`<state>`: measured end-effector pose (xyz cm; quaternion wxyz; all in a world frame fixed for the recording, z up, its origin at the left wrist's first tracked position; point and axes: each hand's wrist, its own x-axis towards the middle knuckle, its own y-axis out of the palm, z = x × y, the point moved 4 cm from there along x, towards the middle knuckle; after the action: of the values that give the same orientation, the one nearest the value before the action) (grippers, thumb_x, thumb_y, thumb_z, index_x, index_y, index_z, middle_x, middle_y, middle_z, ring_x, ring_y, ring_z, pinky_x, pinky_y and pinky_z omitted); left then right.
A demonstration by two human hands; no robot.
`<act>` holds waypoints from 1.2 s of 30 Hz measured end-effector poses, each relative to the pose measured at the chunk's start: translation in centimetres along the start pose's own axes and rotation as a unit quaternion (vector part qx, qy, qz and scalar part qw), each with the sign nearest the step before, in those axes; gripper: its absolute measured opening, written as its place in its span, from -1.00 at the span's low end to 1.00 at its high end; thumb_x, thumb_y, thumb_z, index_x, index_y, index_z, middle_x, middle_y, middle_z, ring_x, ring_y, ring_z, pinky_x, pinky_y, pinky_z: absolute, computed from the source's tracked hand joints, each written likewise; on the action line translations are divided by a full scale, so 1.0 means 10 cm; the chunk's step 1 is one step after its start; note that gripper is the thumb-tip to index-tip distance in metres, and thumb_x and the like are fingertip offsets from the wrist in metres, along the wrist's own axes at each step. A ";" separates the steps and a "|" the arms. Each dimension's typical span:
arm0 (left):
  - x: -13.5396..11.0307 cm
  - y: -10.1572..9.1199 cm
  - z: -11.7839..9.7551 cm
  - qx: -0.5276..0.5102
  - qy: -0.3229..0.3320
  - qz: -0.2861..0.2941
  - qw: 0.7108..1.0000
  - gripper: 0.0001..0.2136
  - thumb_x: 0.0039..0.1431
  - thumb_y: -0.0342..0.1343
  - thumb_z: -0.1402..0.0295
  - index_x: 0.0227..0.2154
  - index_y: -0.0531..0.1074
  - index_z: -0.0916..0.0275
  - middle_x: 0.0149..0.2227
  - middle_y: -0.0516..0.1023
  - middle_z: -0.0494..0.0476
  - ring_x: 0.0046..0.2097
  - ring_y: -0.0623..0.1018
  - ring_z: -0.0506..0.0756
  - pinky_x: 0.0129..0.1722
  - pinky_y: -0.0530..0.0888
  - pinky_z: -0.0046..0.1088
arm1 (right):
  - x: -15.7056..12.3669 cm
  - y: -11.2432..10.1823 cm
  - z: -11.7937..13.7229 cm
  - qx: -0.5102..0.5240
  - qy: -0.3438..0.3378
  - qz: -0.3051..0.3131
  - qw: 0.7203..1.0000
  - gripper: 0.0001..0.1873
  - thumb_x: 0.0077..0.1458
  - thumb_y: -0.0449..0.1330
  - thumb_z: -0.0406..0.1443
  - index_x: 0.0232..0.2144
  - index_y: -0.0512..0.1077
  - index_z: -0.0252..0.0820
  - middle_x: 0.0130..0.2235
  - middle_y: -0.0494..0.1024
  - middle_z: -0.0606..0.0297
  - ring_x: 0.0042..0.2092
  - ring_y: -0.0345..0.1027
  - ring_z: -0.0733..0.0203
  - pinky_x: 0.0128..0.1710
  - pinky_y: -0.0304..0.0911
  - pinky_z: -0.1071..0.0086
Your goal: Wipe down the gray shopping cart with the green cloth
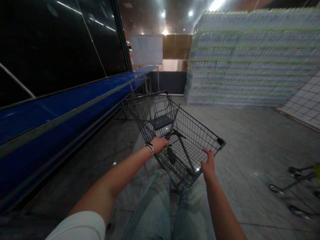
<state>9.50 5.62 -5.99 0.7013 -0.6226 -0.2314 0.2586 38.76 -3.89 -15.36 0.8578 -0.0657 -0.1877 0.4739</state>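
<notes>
At the near end of a wire shopping cart (197,135), my left hand (158,144) is curled over the top rail, its fingers bent down around the wire. Stacked bracelets (149,148) circle that wrist, and a white sleeve (77,226) shows higher up the arm. My right hand (208,165) sits more open on the opposite rail, its fingers (205,152) spread apart and the palm held just above the wire. The cart stands directly in front of my legs in pale jeans (152,210). Its folded child seat (161,122) lies toward the far end, and a small dark object (171,155), too blurred to identify, lies in the basket just beside my left hand. A long blue-trimmed display case (62,111) runs along the left of the cart. Ahead, on the tiled floor (237,150), rises a shrink-wrapped stack of bottled water (250,60), its green-banded labels too blurred to read. Any writing on the white board (146,49) beyond the cart is also unreadable. Small wheels (291,196) of a low frame show at the right.
</notes>
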 end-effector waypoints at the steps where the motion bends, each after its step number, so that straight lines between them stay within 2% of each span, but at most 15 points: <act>1: -0.01 -0.01 0.06 -0.003 -0.004 0.004 1.000 -0.85 0.26 0.14 0.26 -0.16 0.45 0.17 -0.13 0.62 0.10 -0.04 0.57 0.11 0.17 0.30 -0.21 | 0.02 -0.01 -0.02 0.000 -0.001 0.002 1.000 -0.25 -0.33 0.02 -0.37 0.04 0.41 -0.14 0.42 -0.02 0.18 0.43 -0.23 -0.03 0.38 -0.26 0.04; 3: -0.04 -0.03 0.07 -0.004 -0.006 0.007 1.000 -0.82 0.25 0.16 0.21 -0.17 0.45 0.17 -0.14 0.62 0.11 -0.06 0.58 0.12 0.16 0.32 -0.22 | 0.06 -0.02 -0.04 0.000 -0.005 0.003 1.000 -0.29 -0.33 0.02 -0.37 -0.01 0.44 -0.13 0.40 0.02 0.19 0.42 -0.18 -0.02 0.37 -0.21 0.05; 5: -0.04 -0.04 -0.04 0.003 0.001 0.003 1.000 -0.85 0.26 0.15 0.24 -0.20 0.46 0.19 -0.17 0.62 0.14 -0.08 0.59 0.12 0.12 0.36 -0.25 | 0.10 -0.02 -0.05 -0.002 -0.009 -0.010 1.000 -0.35 -0.35 0.01 -0.38 -0.09 0.47 -0.14 0.37 0.10 0.18 0.40 -0.11 -0.01 0.37 -0.19 0.05; 11: 0.07 -0.03 -0.80 0.015 0.080 0.015 0.997 -0.89 0.29 0.07 0.39 -0.29 0.48 0.27 -0.30 0.61 0.22 -0.20 0.62 0.18 -0.22 0.50 -0.32 | 0.14 0.02 -0.02 -0.009 -0.003 -0.055 0.998 -0.49 -0.39 -0.01 -0.40 -0.29 0.50 -0.15 0.27 0.29 0.15 0.32 0.08 -0.01 0.35 -0.12 0.05; 15: 0.17 -0.05 -1.24 -0.009 0.105 0.025 0.994 -0.88 0.30 0.04 0.42 -0.30 0.47 0.28 -0.32 0.61 0.24 -0.24 0.63 0.18 -0.30 0.51 -0.35 | 0.14 0.01 0.01 -0.012 -0.008 -0.064 0.998 -0.51 -0.38 -0.01 -0.41 -0.32 0.51 -0.15 0.24 0.35 0.14 0.30 0.13 -0.02 0.33 -0.06 0.05; 18: 0.22 -0.06 -1.48 -0.033 0.127 0.019 0.991 -0.88 0.32 0.02 0.38 -0.24 0.45 0.26 -0.27 0.61 0.22 -0.23 0.63 0.17 -0.33 0.51 -0.38 | 0.17 0.00 0.00 -0.016 -0.018 -0.057 0.998 -0.53 -0.36 0.00 -0.40 -0.33 0.52 -0.14 0.22 0.37 0.16 0.28 0.15 -0.02 0.32 -0.04 0.03; 21: 0.24 -0.05 -1.58 -0.056 0.125 0.006 0.991 -0.85 0.36 -0.04 0.35 -0.15 0.40 0.24 -0.26 0.61 0.20 -0.26 0.62 0.14 -0.34 0.50 -0.39 | 0.23 -0.04 -0.06 -0.021 -0.019 -0.045 0.999 -0.55 -0.36 0.00 -0.38 -0.36 0.53 -0.14 0.20 0.40 0.16 0.26 0.19 -0.03 0.30 -0.01 0.01; 24: 0.21 -0.04 -1.51 -0.050 0.122 -0.011 0.991 -0.85 0.37 -0.07 0.39 -0.17 0.39 0.26 -0.25 0.60 0.20 -0.22 0.61 0.14 -0.30 0.49 -0.38 | 0.31 -0.08 -0.14 -0.025 -0.019 -0.028 0.999 -0.57 -0.37 0.02 -0.38 -0.38 0.53 -0.13 0.17 0.43 0.17 0.24 0.22 -0.03 0.30 0.02 0.02; 27: 0.12 -0.01 -1.24 -0.026 0.116 -0.021 0.993 -0.89 0.33 -0.03 0.46 -0.22 0.40 0.27 -0.25 0.60 0.19 -0.18 0.60 0.13 -0.13 0.47 -0.34 | 0.38 -0.13 -0.21 -0.028 -0.018 -0.011 0.999 -0.57 -0.37 0.02 -0.38 -0.38 0.54 -0.13 0.18 0.43 0.18 0.25 0.21 -0.02 0.30 0.02 0.04; 30: -0.02 0.00 -0.82 -0.010 0.096 -0.028 0.995 -0.89 0.31 0.00 0.47 -0.18 0.40 0.25 -0.22 0.60 0.18 -0.15 0.59 0.11 0.00 0.41 -0.29 | 0.42 -0.16 -0.25 -0.027 -0.021 -0.001 0.999 -0.56 -0.37 0.03 -0.37 -0.36 0.54 -0.14 0.20 0.41 0.16 0.26 0.19 -0.03 0.31 0.00 0.04; 36: -0.39 0.01 0.15 0.031 0.002 0.001 1.000 -0.83 0.32 -0.03 0.47 -0.10 0.40 0.20 -0.14 0.58 0.15 -0.08 0.56 0.11 -0.02 0.37 -0.33 | 0.50 -0.22 -0.32 -0.024 -0.013 0.024 0.999 -0.57 -0.33 0.06 -0.36 -0.34 0.55 -0.11 0.22 0.40 0.21 0.27 0.19 -0.03 0.30 0.01 0.04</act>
<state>5.57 4.27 -5.93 0.7205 -0.6015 -0.2209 0.2652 44.13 -0.73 -16.38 0.8417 -0.0848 -0.2086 0.4907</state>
